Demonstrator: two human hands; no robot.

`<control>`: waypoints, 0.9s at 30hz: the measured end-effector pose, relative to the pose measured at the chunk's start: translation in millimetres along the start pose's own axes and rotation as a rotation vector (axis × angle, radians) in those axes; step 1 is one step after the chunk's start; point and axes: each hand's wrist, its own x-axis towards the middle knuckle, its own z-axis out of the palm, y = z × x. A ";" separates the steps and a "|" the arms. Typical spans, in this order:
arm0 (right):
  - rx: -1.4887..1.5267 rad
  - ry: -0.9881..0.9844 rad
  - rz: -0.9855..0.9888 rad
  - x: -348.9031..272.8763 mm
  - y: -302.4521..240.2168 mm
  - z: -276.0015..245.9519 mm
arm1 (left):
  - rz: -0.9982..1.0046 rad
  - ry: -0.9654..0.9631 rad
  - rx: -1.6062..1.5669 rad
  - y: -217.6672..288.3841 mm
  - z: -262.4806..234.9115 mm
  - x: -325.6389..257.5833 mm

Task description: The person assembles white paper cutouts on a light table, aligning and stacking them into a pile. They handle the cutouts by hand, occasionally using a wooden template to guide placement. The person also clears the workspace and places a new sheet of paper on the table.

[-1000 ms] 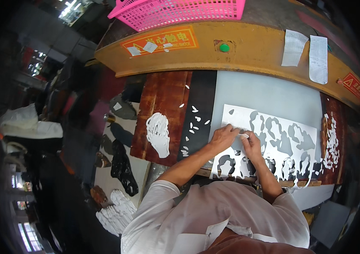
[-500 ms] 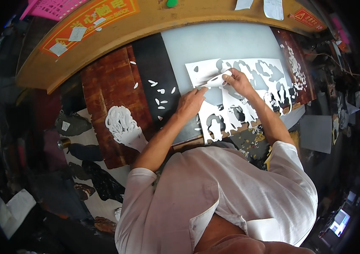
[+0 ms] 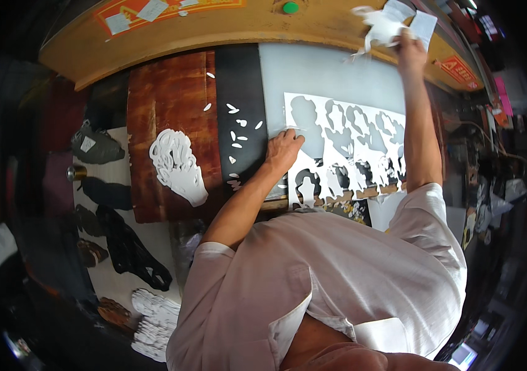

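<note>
at the far left, a grey shoe-like thing (image 3: 97, 145) with a pale tag lies near a brass-coloured can (image 3: 77, 172), and a black plastic bag (image 3: 128, 247) lies below them. near the lower edge is a stack of white pieces (image 3: 155, 321). next comes a brown board (image 3: 173, 99), with a heap of white cut pieces (image 3: 180, 164) on its lower part. right of it runs a black strip (image 3: 238, 77), dotted with small white slips (image 3: 239, 138).

the left hand (image 3: 284, 149) is palm down at the left edge of the white sheet (image 3: 300, 164), fingers close together and slightly bent; whether they pinch it i cannot tell. the sheet, full of cut-out holes, lies on a pale grey board (image 3: 331, 68), its lower part reaching the front edge. above is a yellow beam (image 3: 248, 31) with a green button (image 3: 290, 7). at upper right, the right hand (image 3: 410, 48) is closed on a blurred white scrap (image 3: 382, 26), which overlaps the beam and some paper notes (image 3: 424, 26). a red label (image 3: 459, 69) is further right.
</note>
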 end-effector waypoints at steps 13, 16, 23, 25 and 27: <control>0.276 -0.490 0.139 -32.1 -85.3 11.8 | -0.404 0.238 -0.682 64.9 -96.4 13.1; 0.460 -0.657 0.145 -75.6 -87.1 36.8 | -0.554 0.379 -1.396 59.4 -132.8 34.3; 0.439 -0.593 0.342 -122.6 -75.0 89.4 | -0.567 0.291 -1.255 49.0 -201.9 15.2; 0.374 -0.626 0.384 -132.9 -67.4 98.5 | -0.619 0.251 -1.204 44.7 -209.2 -0.9; 0.325 -0.617 0.453 -149.1 -57.9 107.5 | -0.660 0.268 -1.276 37.9 -212.1 -16.0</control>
